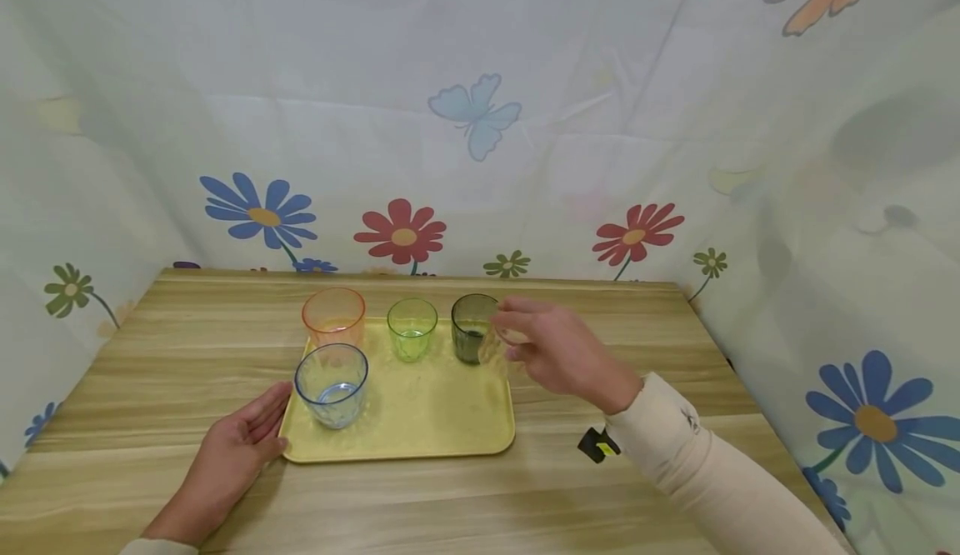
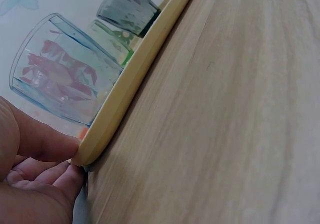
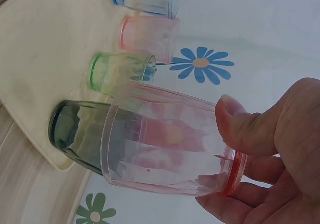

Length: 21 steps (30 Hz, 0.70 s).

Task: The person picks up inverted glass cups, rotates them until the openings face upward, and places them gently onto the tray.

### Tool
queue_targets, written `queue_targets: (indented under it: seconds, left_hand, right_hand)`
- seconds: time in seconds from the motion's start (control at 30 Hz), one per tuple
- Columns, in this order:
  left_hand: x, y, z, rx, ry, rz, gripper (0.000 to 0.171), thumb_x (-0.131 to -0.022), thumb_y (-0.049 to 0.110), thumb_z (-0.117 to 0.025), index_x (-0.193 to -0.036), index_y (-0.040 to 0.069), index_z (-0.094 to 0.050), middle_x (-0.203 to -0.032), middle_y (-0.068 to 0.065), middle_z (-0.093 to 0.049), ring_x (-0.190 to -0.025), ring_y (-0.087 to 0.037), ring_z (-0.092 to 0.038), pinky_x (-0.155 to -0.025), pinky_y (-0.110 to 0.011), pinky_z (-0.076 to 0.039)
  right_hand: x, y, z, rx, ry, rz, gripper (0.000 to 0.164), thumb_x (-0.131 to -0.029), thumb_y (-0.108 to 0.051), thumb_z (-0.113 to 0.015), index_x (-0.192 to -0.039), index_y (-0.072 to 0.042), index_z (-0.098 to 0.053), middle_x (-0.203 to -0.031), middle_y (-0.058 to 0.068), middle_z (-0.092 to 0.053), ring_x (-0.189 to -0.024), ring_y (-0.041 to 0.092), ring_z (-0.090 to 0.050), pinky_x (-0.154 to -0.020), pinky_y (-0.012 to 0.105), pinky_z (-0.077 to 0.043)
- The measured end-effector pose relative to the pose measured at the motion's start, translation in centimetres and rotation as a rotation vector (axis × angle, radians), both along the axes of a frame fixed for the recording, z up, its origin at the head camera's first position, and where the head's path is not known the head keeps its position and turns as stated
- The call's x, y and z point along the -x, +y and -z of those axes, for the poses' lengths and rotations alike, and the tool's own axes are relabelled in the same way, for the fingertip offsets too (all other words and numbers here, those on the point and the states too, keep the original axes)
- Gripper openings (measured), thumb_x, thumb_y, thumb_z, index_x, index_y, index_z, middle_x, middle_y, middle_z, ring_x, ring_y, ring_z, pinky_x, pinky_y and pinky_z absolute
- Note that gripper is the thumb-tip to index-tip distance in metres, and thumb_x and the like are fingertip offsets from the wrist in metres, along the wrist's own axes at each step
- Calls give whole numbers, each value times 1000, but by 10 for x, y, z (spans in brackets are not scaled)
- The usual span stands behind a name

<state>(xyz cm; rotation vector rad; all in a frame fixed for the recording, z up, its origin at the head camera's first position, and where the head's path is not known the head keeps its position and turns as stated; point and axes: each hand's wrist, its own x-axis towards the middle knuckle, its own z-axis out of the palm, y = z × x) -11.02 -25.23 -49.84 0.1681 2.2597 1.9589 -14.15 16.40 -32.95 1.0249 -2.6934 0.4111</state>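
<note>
My right hand [image 1: 558,347] grips a clear pink cup [image 3: 165,144] by its red-tinted base, over the tray's right side. The cup is upside down, its wide mouth toward the tray, and it overlaps the dark grey-green cup [image 1: 467,334] in the right wrist view. At the left, the thumb and fingers of my left hand [image 1: 238,448] hold the near left corner of the yellow tray [image 1: 442,417]. Close to that corner stands a blue-rimmed clear cup [image 1: 332,388]. Behind it is an orange cup [image 1: 333,313], and a small green cup [image 1: 412,330] stands near the tray's far edge.
The tray lies on a wood-grain table [image 1: 420,505]. A small black object with a yellow mark [image 1: 597,445] shows beside the right sleeve. A white curtain [image 1: 360,147] printed with flowers and butterflies hangs behind the table and along both sides.
</note>
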Motion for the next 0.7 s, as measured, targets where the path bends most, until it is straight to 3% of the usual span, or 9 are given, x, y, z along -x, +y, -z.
queue_targets:
  seconds: [0.4, 0.7]
  left_hand:
    - [-1, 1, -3, 17, 2, -3, 77, -91, -18, -57, -160, -12, -23, -166, -33, -21, -119, 29, -41, -99, 0, -43]
    - [-2, 1, -2, 21, 5, -5, 76, -91, -18, -57, -160, -12, -24, -166, -33, -22, -119, 30, -41, -100, 0, -43]
  right_hand:
    - [-1, -16, -3, -3, -24, -30, 37, -93, -4, -75, -129, -8, -73, -137, 16, -70, -109, 25, -77, -85, 35, -66]
    - [-1, -28, -6, -14, -20, -61, 38, -93, -4, -75, -131, -7, -72, -137, 14, -70, -124, 26, -71, -89, 35, -65]
